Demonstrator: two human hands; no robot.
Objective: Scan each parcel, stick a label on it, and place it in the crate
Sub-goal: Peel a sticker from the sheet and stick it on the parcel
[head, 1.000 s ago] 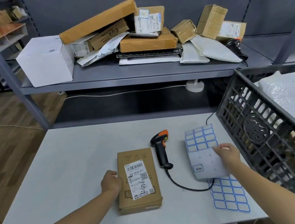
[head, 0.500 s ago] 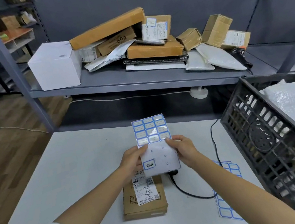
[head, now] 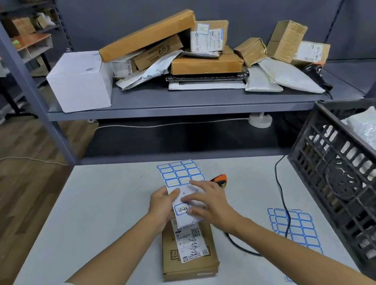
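Note:
A flat brown cardboard parcel (head: 189, 261) with a white shipping label lies on the white table (head: 93, 208) in front of me. Above its far end I hold a sheet of blue-bordered stickers (head: 180, 176). My left hand (head: 161, 206) grips the sheet's left edge. My right hand (head: 206, 201) rests on the sheet's face, fingertips at a single blue label low on it. A black scanner with an orange tip (head: 220, 179) lies mostly hidden behind my right hand. The black plastic crate (head: 342, 178) stands at the right with parcels inside.
A second sticker sheet (head: 296, 228) lies on the table under the scanner's black cable (head: 280, 189). A grey shelf (head: 175, 102) behind the table holds a white box (head: 79, 80), several cardboard boxes and grey mailer bags. Wooden floor lies to the left.
My right hand lifted the sticker sheet off the table and brought it over the parcel; my left hand left the parcel and took the sheet's edge. Now my right fingers lie on the sheet's face.

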